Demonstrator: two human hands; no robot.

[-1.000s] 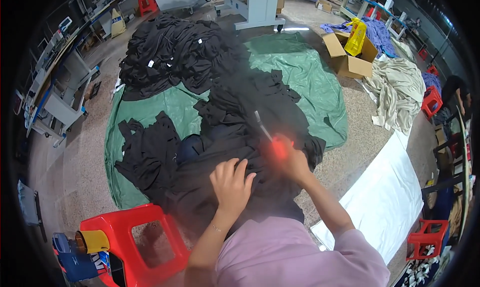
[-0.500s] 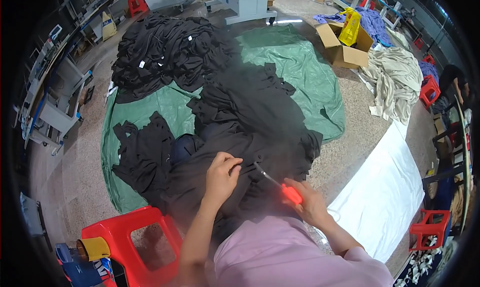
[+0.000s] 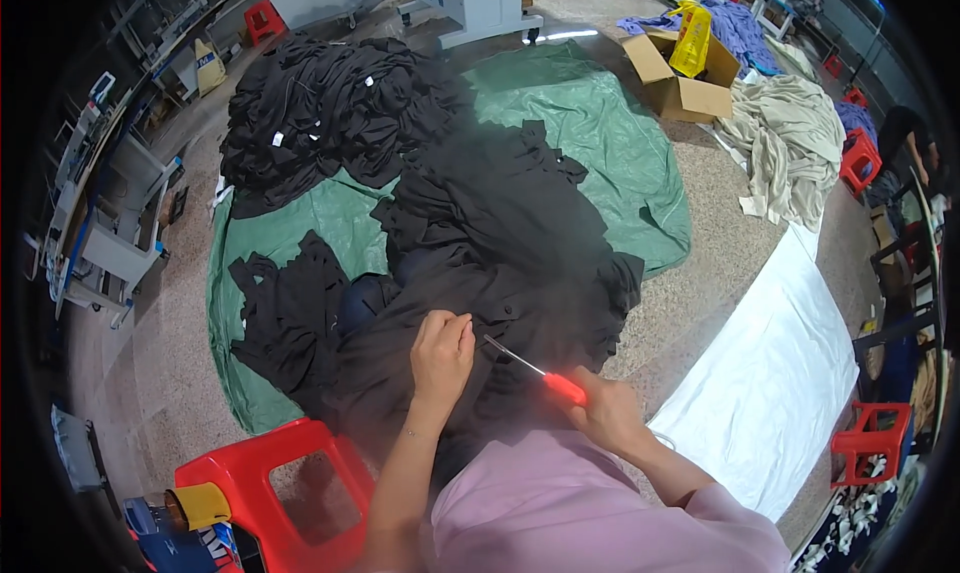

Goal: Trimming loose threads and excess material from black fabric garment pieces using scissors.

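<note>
My right hand (image 3: 608, 411) is wrapped round the red handle of a slim tool (image 3: 565, 386). Its thin metal shaft points up and left, and the kind of tip is too small to tell. My left hand (image 3: 440, 361) is closed, thumb and fingertips pressed together just left of that tip. Whatever it pinches is hidden. Under both hands a black garment (image 3: 430, 308) spreads over my lap, with a dark button (image 3: 508, 311) showing above the tool's tip. More black garments (image 3: 490, 193) lie bunched beyond it.
Green sheeting (image 3: 560, 103) lies on the floor under a large black garment pile (image 3: 330, 103). A red stool (image 3: 260, 463) holding a yellow roll (image 3: 203, 505) stands at left. White sheeting (image 3: 760, 383), a cardboard box (image 3: 690, 98) and pale cloth (image 3: 790, 148) lie at right.
The tool and my right hand have shifted left, bringing the tip closer to my left hand. My left fingers have closed tighter. The view has shifted slightly.
</note>
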